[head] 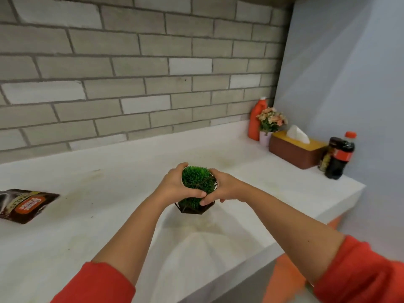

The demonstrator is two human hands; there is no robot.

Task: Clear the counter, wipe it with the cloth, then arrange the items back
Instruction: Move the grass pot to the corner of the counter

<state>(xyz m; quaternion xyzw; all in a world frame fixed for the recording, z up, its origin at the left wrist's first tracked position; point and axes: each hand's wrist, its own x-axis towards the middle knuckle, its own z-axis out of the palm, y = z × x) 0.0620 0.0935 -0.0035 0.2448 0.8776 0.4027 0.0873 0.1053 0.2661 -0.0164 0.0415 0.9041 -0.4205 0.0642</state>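
Observation:
A small green grass plant (197, 181) in a dark wire-frame pot sits at the middle of the white counter (109, 226). My left hand (177, 184) wraps its left side and my right hand (225, 189) wraps its right side, fingers meeting in front. Whether the pot touches the counter or hovers just above it, I cannot tell. A dark brown snack bag (24, 204) lies flat at the counter's left edge. No cloth is in view.
At the far right corner stand an orange bottle (255, 121), a small pot of pink flowers (270, 125), a brown tissue box (295, 149), a dark jar (328, 154) and a cola bottle (340, 158). A brick wall backs the counter. Faint stains mark the surface.

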